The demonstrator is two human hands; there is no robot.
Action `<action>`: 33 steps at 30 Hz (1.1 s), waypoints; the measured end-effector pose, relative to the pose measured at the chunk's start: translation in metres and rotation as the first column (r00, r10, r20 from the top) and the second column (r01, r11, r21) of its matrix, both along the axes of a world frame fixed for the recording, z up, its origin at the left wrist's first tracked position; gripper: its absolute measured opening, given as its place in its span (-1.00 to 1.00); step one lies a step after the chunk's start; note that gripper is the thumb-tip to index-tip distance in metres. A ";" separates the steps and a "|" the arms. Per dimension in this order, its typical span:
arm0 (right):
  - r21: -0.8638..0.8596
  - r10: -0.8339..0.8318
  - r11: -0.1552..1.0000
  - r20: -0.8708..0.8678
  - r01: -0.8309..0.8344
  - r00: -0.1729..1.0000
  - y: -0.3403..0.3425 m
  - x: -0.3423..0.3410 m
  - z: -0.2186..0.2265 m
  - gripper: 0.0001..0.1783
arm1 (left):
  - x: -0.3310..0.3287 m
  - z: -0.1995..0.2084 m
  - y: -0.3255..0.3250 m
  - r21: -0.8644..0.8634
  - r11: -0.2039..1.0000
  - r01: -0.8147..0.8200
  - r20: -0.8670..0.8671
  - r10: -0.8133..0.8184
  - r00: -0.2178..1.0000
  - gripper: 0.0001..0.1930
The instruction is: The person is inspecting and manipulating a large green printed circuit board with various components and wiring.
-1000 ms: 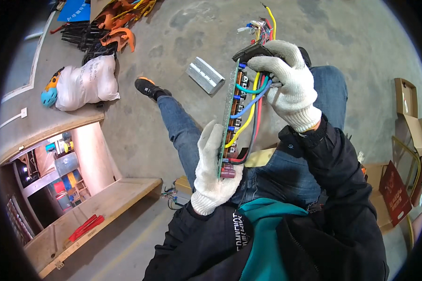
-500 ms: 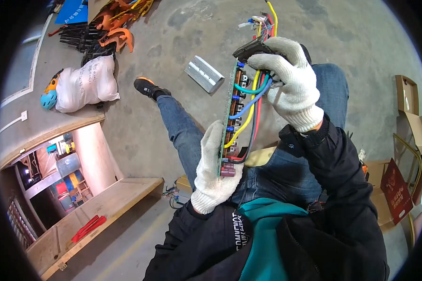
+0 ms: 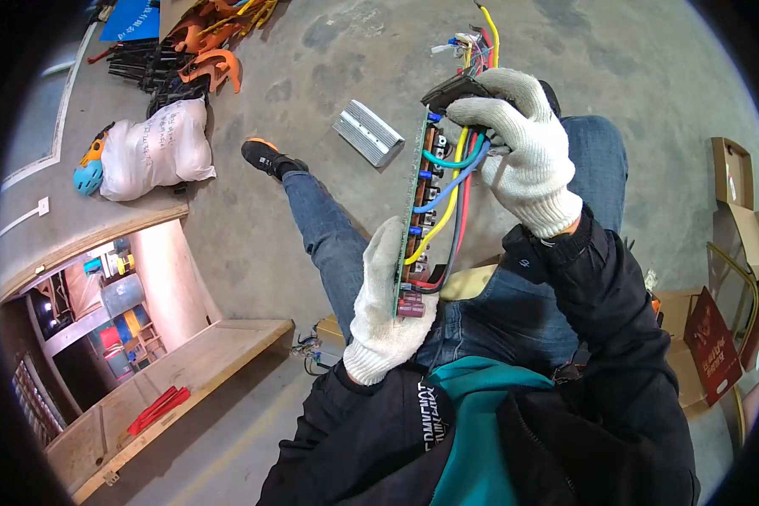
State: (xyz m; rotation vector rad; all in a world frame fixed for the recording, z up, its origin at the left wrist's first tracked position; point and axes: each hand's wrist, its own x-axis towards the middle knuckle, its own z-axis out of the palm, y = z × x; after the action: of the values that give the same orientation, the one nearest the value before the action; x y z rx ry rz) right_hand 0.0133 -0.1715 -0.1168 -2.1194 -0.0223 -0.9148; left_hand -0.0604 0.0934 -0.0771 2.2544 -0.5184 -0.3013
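Observation:
A long green circuit board [image 3: 413, 198] is held up on edge over my lap. Along it run blue parts, several metal terminals and dark red capacitors [image 3: 410, 304]. My gloved left hand [image 3: 388, 308] is closed round its lower end. My gloved right hand [image 3: 523, 139] grips a black end plate [image 3: 452, 89] at the upper end, with the cable bundle passing under its fingers. Thick yellow [image 3: 445, 221], blue [image 3: 447, 190], green, red and black cables curve along the board. Beyond the plate, thin wires with connectors [image 3: 468, 51] stick out.
A ribbed silver metal housing [image 3: 368, 133] lies on the concrete floor past my left leg. At left are a stuffed white sack [image 3: 160, 148], orange plastic parts [image 3: 215, 67] and a wooden ledge [image 3: 228, 333] bearing red strips [image 3: 158, 409]. Opened cardboard boxes [image 3: 734, 173] stand at right.

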 end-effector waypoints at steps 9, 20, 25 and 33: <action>0.069 0.011 0.998 -0.009 -0.010 1.000 0.001 0.002 -0.001 -0.66 | 0.007 0.014 -0.013 0.016 0.998 0.056 0.244 -0.058 0.968 -0.05; 0.189 0.108 0.977 -0.022 -0.102 0.994 0.000 0.002 -0.011 -0.59 | 0.010 0.028 -0.040 0.123 0.984 0.127 0.513 -0.172 0.841 -0.13; 0.309 0.156 0.942 -0.064 -0.129 0.986 0.001 0.002 -0.016 -0.51 | 0.003 0.029 -0.050 0.104 0.989 0.102 0.570 -0.143 0.809 -0.24; 0.275 0.150 0.954 -0.079 -0.123 0.986 0.000 0.001 -0.014 -0.48 | -0.002 0.027 -0.052 0.153 0.988 0.032 0.573 -0.115 0.811 -0.36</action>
State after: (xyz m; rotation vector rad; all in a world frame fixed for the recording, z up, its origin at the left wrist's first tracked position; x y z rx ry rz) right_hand 0.0146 -0.1711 -0.1309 -1.8817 0.0056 -0.6887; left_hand -0.0622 0.0411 -0.0499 2.4512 -0.9275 0.3518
